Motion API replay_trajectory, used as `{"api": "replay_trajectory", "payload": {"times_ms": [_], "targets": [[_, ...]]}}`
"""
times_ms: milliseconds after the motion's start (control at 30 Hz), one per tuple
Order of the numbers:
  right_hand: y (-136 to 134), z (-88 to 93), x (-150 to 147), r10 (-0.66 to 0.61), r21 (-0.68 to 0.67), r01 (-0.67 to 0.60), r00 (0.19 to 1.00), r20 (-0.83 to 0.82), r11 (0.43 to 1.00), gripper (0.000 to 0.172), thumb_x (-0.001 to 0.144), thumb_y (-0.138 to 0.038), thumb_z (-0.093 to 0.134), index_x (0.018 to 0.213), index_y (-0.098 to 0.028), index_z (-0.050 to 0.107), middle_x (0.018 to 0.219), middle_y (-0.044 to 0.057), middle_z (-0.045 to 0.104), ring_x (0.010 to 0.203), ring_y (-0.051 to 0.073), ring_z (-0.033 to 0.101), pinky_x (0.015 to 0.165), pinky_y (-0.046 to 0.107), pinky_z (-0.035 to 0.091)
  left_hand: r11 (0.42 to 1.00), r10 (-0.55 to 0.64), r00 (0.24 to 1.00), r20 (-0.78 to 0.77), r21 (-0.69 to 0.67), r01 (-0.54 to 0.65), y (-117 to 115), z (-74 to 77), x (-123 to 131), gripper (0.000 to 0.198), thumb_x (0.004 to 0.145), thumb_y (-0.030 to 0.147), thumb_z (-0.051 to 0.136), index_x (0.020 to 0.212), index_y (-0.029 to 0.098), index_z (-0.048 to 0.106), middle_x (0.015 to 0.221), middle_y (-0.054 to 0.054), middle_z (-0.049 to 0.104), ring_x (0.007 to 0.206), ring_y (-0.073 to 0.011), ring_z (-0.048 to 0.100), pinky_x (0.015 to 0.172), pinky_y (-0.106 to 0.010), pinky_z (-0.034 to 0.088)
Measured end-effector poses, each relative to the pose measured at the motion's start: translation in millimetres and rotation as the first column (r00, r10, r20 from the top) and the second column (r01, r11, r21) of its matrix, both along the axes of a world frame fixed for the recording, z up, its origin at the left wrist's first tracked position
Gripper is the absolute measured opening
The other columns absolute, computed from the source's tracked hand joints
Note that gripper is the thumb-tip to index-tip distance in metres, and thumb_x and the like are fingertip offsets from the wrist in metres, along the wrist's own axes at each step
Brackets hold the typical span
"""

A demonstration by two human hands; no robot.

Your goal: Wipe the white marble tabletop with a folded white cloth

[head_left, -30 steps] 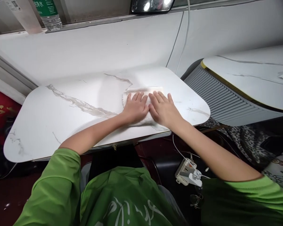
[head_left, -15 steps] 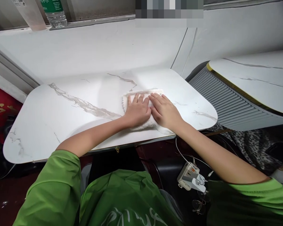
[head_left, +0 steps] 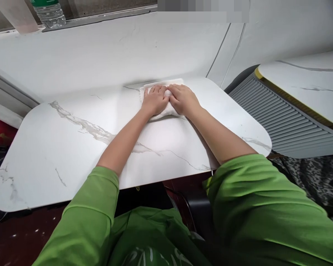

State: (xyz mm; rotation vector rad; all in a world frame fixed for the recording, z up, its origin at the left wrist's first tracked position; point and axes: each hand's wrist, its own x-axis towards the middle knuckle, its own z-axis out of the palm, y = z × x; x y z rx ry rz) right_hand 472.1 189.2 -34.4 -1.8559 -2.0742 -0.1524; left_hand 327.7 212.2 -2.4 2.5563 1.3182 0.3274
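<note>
A folded white towel [head_left: 167, 112] lies on the white marble-patterned table [head_left: 72, 155], close to its back edge. My left hand [head_left: 154, 99] rests palm down on the towel's left part, fingers flat and pointing away from me. Just right of it, my right hand [head_left: 184, 99] presses on the towel the same way, its fingers close together and its thumb near the left hand. A bit of towel bulges up between the two hands. The part under my palms is hidden.
A white wall rises behind the table. On the ledge at upper left stand a water bottle [head_left: 50, 14] and a translucent container [head_left: 19, 16]. A second marble-topped table [head_left: 310, 87] with a ribbed grey side is at right. Thin cables [head_left: 221, 51] run down the wall.
Both hands have slid the towel away from me, from the middle of the table to near its back edge. My arms reach further forward, and the view has tilted slightly.
</note>
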Motion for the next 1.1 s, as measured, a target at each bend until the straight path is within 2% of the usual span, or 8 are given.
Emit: {"api": "replay_trajectory", "payload": {"times_ms": [233,400,533,800,967,1100], "targets": [[44.4,-6.1,16.6,0.057,0.067,-0.053,0.996,-0.066,0.996,0.048,0.097,-0.034,0.03,0.133,-0.019,0.058,0.135,0.012,0.062,0.126,0.033,0.054,0.107,0.052,0.04,0.999,0.027,0.999,0.032,0.016,-0.028,38.4,-6.5,12.8,0.047,0.098,0.025,0.03,0.143,0.021,0.046,0.155,-0.006,0.042,0.148,-0.0246,0.029,0.124,-0.047,0.012],[63.8,-8.1,19.1,0.072,0.116,-0.06,0.992,-0.101,0.991,0.05,0.098,-0.037,0.027,0.128,-0.02,0.062,0.129,0.012,0.065,0.12,0.033,0.056,0.102,0.052,0.042,0.998,0.06,0.998,0.017,0.027,-0.06,49.9,-3.4,16.7,0.047,0.099,0.025,0.029,0.142,0.018,0.046,0.153,-0.008,0.044,0.147,-0.0246,0.031,0.124,-0.045,0.014],[69.6,-7.8,18.4,0.07,0.123,-0.057,0.992,-0.106,0.991,0.049,0.096,-0.035,0.026,0.127,-0.021,0.062,0.127,0.012,0.067,0.116,0.034,0.058,0.1,0.054,0.042,0.997,0.067,0.998,0.007,0.027,-0.067,53.5,-1.9,17.5,0.048,0.099,0.025,0.029,0.142,0.016,0.046,0.153,-0.008,0.044,0.146,-0.0237,0.033,0.124,-0.044,0.015],[56.0,-9.3,15.6,0.079,0.112,-0.069,0.993,-0.09,0.991,0.051,0.096,-0.034,0.026,0.134,-0.02,0.057,0.137,0.012,0.061,0.125,0.034,0.053,0.106,0.056,0.037,0.998,0.065,0.998,0.006,0.019,-0.065,43.7,-4.2,11.7,0.048,0.099,0.024,0.027,0.144,0.019,0.044,0.156,-0.006,0.041,0.148,-0.0215,0.029,0.125,-0.044,0.011],[33.1,-5.2,4.0,0.077,0.067,-0.075,0.997,-0.029,0.995,0.052,0.095,-0.031,0.025,0.137,-0.016,0.054,0.142,0.014,0.056,0.133,0.032,0.047,0.109,0.053,0.035,0.998,0.066,0.998,0.006,0.022,-0.066,21.1,-2.9,-0.4,0.05,0.099,0.025,0.027,0.146,0.016,0.042,0.157,-0.008,0.04,0.149,-0.0223,0.028,0.125,-0.045,0.011],[4.0,-2.5,-13.2,0.077,0.065,-0.077,0.997,0.001,0.995,0.052,0.095,-0.029,0.025,0.138,-0.016,0.052,0.144,0.015,0.054,0.133,0.031,0.047,0.11,0.053,0.035,0.998,0.052,0.999,-0.005,0.022,-0.052,-3.3,-1.7,-16.1,0.052,0.098,0.025,0.026,0.147,0.014,0.04,0.158,-0.009,0.038,0.149,-0.022,0.026,0.125,-0.046,0.01]]}}
